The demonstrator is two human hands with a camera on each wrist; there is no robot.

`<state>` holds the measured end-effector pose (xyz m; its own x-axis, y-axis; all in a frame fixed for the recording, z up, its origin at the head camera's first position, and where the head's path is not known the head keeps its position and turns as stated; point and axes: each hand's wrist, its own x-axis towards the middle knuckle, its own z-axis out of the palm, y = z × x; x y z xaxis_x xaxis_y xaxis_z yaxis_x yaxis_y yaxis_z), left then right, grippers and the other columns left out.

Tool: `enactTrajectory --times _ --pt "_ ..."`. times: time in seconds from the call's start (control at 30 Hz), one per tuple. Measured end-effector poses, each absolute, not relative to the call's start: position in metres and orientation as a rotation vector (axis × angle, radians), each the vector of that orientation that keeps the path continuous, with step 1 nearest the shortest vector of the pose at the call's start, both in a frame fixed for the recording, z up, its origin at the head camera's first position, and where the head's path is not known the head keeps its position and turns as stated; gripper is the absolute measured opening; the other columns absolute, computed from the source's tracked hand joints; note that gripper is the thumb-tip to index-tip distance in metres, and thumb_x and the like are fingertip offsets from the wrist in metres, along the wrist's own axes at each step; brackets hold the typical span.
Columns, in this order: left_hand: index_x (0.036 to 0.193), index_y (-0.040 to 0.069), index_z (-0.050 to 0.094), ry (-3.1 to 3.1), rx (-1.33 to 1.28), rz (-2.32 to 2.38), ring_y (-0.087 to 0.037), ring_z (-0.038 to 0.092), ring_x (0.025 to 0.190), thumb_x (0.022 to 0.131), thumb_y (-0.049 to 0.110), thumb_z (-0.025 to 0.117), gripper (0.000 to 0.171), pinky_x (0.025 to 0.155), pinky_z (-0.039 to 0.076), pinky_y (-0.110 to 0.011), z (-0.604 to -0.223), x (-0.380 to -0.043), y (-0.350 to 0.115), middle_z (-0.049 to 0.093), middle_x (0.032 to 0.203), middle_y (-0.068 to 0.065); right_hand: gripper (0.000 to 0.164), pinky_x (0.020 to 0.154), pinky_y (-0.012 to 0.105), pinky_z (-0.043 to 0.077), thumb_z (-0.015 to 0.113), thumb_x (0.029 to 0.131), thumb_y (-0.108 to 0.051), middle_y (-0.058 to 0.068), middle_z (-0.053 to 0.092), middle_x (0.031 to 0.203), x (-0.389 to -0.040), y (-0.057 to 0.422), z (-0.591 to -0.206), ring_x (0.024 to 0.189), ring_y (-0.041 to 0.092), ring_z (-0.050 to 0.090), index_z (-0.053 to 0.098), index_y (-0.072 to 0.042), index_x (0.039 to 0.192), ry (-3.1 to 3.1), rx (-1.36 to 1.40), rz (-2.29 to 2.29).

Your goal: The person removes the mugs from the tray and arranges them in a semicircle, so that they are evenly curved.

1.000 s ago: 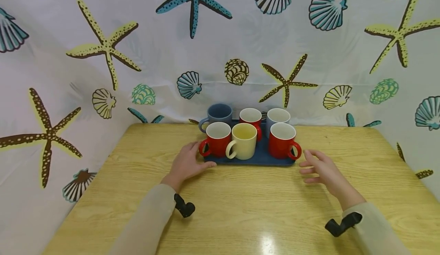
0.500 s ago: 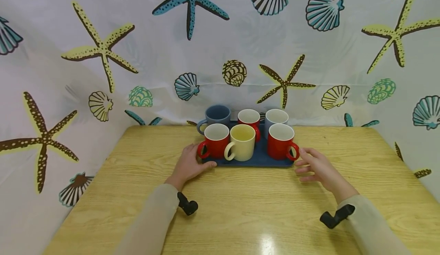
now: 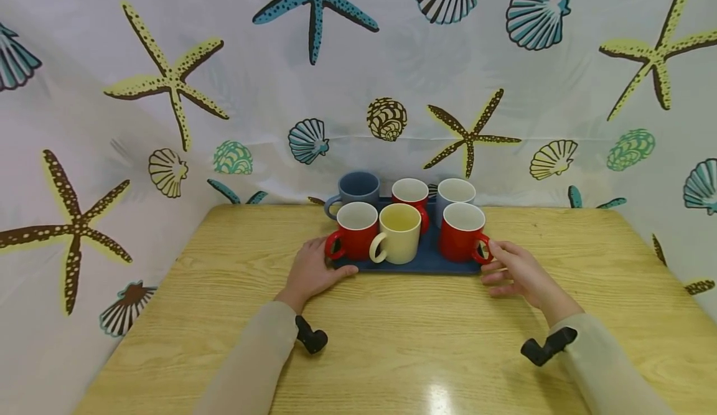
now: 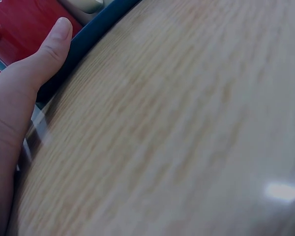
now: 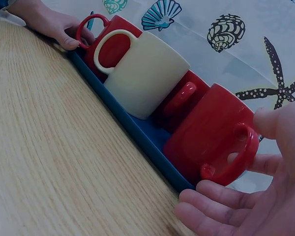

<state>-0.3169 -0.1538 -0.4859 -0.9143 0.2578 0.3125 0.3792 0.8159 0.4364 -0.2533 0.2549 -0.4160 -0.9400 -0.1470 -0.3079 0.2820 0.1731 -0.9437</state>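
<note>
A blue tray (image 3: 426, 263) bears several mugs near the back of the table. My left hand (image 3: 313, 269) grips its left end, thumb along the front rim and fingers at the far side, partly hidden by a red mug (image 3: 358, 234). My right hand (image 3: 518, 273) is at the tray's right end, beside another red mug (image 3: 459, 237). In the right wrist view its thumb is close over that mug's handle (image 5: 248, 155), a fingertip shows through the loop, and the lower fingers reach the tray corner, loosely bent. A cream mug (image 3: 400, 237) stands between the red ones.
Behind stand a blue mug (image 3: 358, 192), a third red mug (image 3: 411, 194) and a pale grey-blue mug (image 3: 455, 197). The wooden table (image 3: 392, 334) reaches back to a hanging cloth (image 3: 347, 85) printed with starfish and shells.
My right hand has moved left, up to the red mug's handle and the tray's right end. My left hand stays at the tray's left end; the mugs have not moved on the tray.
</note>
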Motion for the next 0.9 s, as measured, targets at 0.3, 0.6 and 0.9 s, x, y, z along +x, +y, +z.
enactTrajectory --times 0.3,0.6,0.9 --pt "0.135 0.01 0.045 -2.783 -0.486 -0.685 -0.034 0.042 0.121 0.067 0.081 0.052 0.099 0.103 0.029 -0.05 -0.4885 -0.318 -0.1549 0.052 0.129 -0.012 0.07 0.077 0.046 0.052 0.045 0.09 -0.058 0.027 0.051 0.115 -0.2608 0.2507 -0.4131 0.093 0.033 0.063 0.038 0.001 0.128 2.064 0.212 -1.825" --pt "0.137 0.011 0.044 -2.803 -0.473 -0.683 -0.033 0.041 0.122 0.068 0.077 0.055 0.096 0.102 0.03 -0.051 -0.4878 -0.3147 -0.1542 0.05 0.132 -0.01 0.055 0.075 0.044 0.053 0.046 0.092 -0.053 0.027 0.053 0.113 -0.2626 0.2469 -0.4091 0.088 0.033 0.065 0.044 -0.002 0.112 2.018 0.305 -1.84" --pt "0.138 0.011 0.042 -2.815 -0.471 -0.652 -0.032 0.041 0.122 0.07 0.078 0.053 0.096 0.102 0.031 -0.05 -0.487 -0.3151 -0.1547 0.05 0.133 -0.01 0.046 0.076 0.045 0.053 0.05 0.093 -0.047 0.024 0.058 0.103 -0.264 0.2476 -0.4111 0.086 0.03 0.065 0.047 -0.002 0.101 1.963 0.311 -1.928"
